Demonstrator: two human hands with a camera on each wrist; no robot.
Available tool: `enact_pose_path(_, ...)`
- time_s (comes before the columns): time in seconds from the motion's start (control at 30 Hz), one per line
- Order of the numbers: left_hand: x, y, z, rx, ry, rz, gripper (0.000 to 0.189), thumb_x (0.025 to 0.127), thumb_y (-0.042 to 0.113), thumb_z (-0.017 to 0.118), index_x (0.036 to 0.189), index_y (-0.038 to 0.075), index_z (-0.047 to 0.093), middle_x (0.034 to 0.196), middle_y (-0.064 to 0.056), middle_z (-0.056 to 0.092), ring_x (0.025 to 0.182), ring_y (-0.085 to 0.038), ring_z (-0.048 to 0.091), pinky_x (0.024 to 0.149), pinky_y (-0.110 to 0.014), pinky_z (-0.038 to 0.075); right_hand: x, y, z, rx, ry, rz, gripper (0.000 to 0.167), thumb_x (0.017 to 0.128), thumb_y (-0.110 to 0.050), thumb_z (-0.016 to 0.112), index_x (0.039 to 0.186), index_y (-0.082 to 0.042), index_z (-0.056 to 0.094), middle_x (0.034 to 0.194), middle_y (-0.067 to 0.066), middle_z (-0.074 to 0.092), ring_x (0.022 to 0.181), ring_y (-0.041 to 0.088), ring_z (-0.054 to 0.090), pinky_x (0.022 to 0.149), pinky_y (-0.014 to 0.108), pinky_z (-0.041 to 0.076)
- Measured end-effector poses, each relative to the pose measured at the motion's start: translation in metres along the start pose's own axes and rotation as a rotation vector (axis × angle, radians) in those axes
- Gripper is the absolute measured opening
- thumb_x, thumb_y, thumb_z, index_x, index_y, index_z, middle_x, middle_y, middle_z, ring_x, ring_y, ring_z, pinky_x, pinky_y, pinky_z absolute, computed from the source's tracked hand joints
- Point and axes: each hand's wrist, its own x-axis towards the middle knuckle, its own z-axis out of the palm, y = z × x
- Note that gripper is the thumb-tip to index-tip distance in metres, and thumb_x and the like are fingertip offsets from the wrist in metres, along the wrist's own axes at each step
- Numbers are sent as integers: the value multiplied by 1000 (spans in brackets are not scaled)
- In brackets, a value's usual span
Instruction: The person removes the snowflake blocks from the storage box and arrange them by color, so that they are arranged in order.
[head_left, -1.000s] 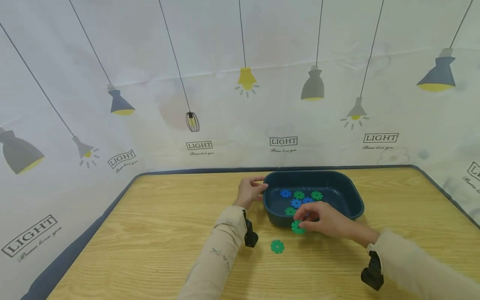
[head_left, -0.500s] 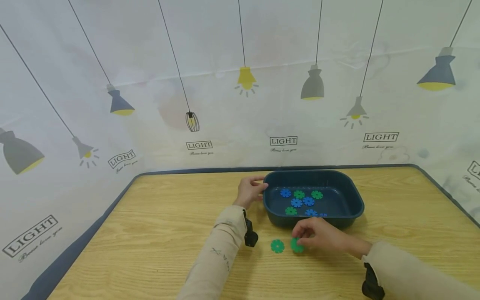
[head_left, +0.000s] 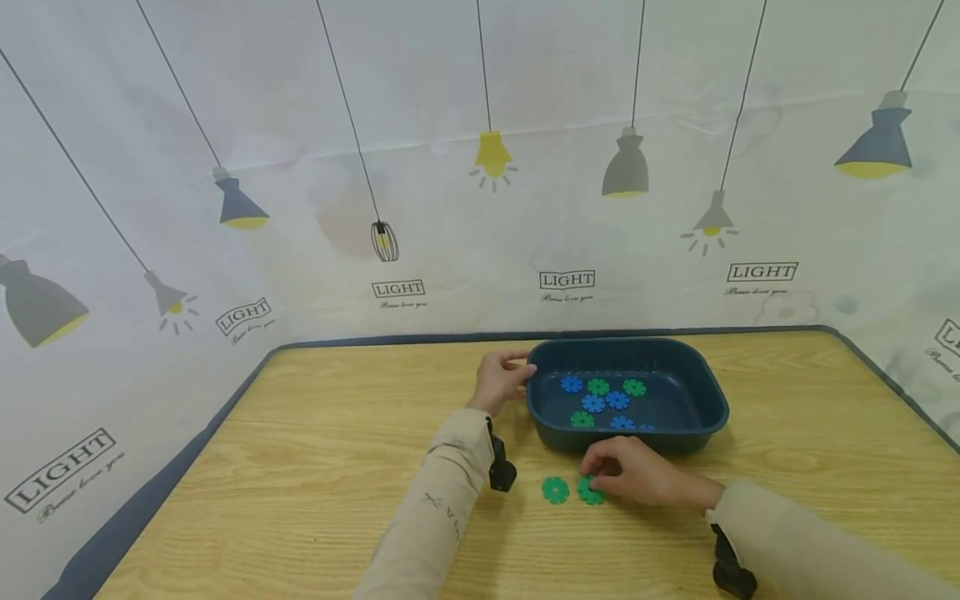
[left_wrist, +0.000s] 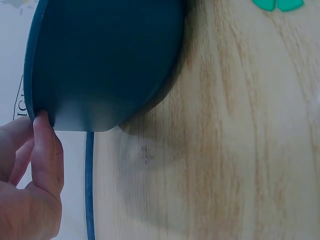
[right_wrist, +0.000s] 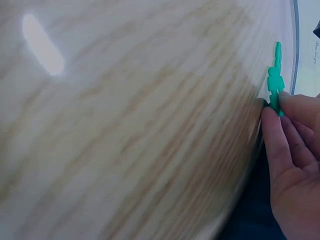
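My left hand (head_left: 498, 383) pinches the rim at the left end of a dark blue plastic basin (head_left: 705, 421); the left wrist view shows the fingers (left_wrist: 45, 155) up against the basin wall (left_wrist: 105, 65). In front of the basin, my right hand (head_left: 637, 471) holds a green notched building disc (head_left: 588, 492) between thumb and finger, low over the table. Seen edge-on in the right wrist view, that green disc (right_wrist: 275, 82) sits at the fingertips. Just left of it a second green disc (head_left: 555, 490) lies flat on the wood.
Inside the basin lie several blue discs (head_left: 593, 403) and green discs (head_left: 634, 387). The wood-grain table (head_left: 337, 467) reaches back to a printed lamp-pattern sheet (head_left: 450, 250) behind the basin.
My right hand has brought the green disc from beside the basin's front wall down toward me, next to the disc on the table. The left hand stays on the rim.
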Motion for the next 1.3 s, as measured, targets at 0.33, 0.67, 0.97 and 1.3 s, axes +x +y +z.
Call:
enact_pose_path(0.33, 1, -1, -1, 9, -7, 10, 31, 82, 8, 62, 113, 4, 60, 89, -13, 60, 76, -24, 63, 60, -33, 53, 4, -2, 3, -73, 39, 6, 6, 78, -8, 66, 84, -10, 65, 79, -6, 62, 71, 3, 55, 63, 25, 48)
enact_pose_path(0.67, 2, -3, -1, 13, -13, 17, 31, 83, 8, 62, 113, 4, 60, 89, -14, 61, 77, -27, 63, 58, -32, 53, 5, -4, 3, -86, 18, 27, 8, 78, -8, 67, 86, -8, 66, 80, -5, 62, 70, 4, 56, 62, 24, 49)
enact_pose_path(0.97, 2, -1, 0, 13, -2, -9, 30, 82, 7, 62, 113, 5, 61, 89, -12, 62, 77, -24, 63, 59, -32, 53, 3, -6, 2, -82, 53, 4, 8, 79, -9, 66, 87, -7, 65, 82, -2, 63, 73, 5, 57, 64, 24, 49)
enact_pose_path(1.3, 2, -2, -1, 2, -11, -13, 31, 82, 8, 63, 113, 5, 61, 90, -13, 61, 83, -29, 63, 63, -36, 53, -2, -29, -18, 3, 51, -8, 13, 83, -15, 63, 93, -7, 65, 88, 3, 64, 76, 5, 58, 67, 24, 49)
